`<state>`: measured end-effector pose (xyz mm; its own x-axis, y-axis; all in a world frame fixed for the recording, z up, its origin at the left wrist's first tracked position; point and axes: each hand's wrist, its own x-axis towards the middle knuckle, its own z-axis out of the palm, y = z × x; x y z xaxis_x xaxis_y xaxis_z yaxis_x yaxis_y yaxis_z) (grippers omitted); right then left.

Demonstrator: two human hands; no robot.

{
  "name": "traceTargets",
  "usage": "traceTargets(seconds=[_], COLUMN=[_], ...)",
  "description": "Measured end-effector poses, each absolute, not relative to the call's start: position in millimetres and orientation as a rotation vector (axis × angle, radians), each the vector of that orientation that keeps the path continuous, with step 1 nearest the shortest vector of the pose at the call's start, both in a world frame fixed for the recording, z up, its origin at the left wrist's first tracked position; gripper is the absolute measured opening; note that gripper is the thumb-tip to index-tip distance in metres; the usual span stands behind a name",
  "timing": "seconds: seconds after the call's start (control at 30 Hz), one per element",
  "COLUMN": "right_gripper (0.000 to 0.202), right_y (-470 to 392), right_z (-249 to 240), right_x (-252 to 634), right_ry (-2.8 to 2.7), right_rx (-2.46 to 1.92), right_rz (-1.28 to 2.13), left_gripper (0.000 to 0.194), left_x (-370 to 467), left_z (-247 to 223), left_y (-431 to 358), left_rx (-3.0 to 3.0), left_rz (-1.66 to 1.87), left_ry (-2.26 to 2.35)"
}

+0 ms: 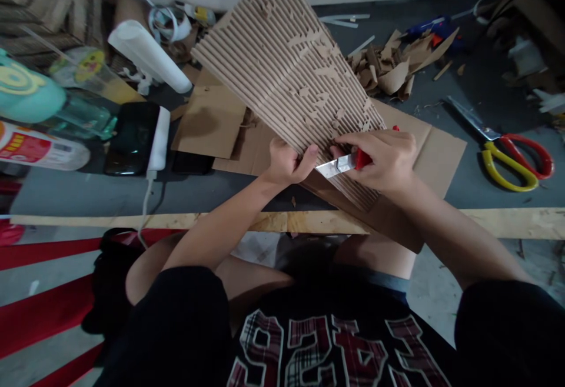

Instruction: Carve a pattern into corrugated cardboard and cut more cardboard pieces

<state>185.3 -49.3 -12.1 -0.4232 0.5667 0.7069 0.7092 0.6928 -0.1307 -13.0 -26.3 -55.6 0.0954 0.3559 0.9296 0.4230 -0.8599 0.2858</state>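
A sheet of corrugated cardboard (282,63) with exposed ridges and torn paper scraps on it is held tilted above the table. My left hand (291,162) grips its lower left edge, thumb on the ridges. In my right hand (384,154) is a red utility knife (362,159), its wide metal blade pointing left and lying against the ridged face near my left thumb. The fingers of my right hand also rest on the sheet. Beneath it lie flat brown cardboard pieces (435,154), one reaching over the table's front edge.
Scissors (497,137) with red and yellow handles lie at the right. Torn cardboard scraps (397,66) are piled behind. On the left are bottles (42,149), a black device (128,140), a white charger with a cable (159,140) and a white roll (150,54).
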Motion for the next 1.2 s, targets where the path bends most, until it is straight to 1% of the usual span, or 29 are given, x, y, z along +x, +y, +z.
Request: traceTargets(seconds=[0.13, 0.27, 0.33, 0.43, 0.53, 0.7, 0.9, 0.97, 1.1, 1.2], right_gripper=[0.014, 0.012, 0.012, 0.012, 0.015, 0.013, 0.011, 0.011, 0.018, 0.017], right_y=[-52.4, -50.3, -48.2, -46.8, -47.3, -47.2, -47.8, -47.9, -47.9, -47.9], right_z=[-14.0, -18.2, -19.5, -19.1, -18.0, -19.0, -14.8, -14.5, -16.6, -16.1], right_x=[179.8, 179.3, 181.1, 183.6, 183.5, 181.3, 183.0, 183.5, 182.9, 182.8], right_ry=[-2.098, -2.075, -2.101, -2.133, -2.101, -2.072, -2.112, -2.097, -2.072, -2.050], right_rx=[-1.016, -1.052, -1.104, -1.125, -1.068, -1.011, -0.905, -0.902, -0.933, -0.973], right_rz=[-0.143, -0.205, -0.250, -0.182, -0.153, -0.229, -0.307, -0.285, -0.262, -0.158], left_gripper=[0.041, 0.041, 0.044, 0.048, 0.047, 0.049, 0.046, 0.046, 0.050, 0.053], left_x=[-10.8, -10.9, -12.0, -13.3, -13.8, -13.2, -12.1, -13.1, -15.1, -14.9], left_z=[-57.4, -60.0, -61.9, -65.5, -67.3, -63.0, -60.8, -62.7, -65.3, -62.6], left_y=[-21.8, -19.0, -19.3, -20.4, -21.2, -21.3, -20.9, -21.4, -22.7, -22.8], left_rx=[-2.253, -2.259, -2.266, -2.256, -2.261, -2.304, -2.313, -2.336, -2.344, -2.319], left_rz=[-1.989, -1.994, -1.949, -1.905, -1.910, -1.953, -1.936, -1.921, -1.824, -1.795], left_ry=[-0.711, -0.652, -0.680, -0.808, -0.860, -0.752, -0.707, -0.737, -0.886, -0.887])
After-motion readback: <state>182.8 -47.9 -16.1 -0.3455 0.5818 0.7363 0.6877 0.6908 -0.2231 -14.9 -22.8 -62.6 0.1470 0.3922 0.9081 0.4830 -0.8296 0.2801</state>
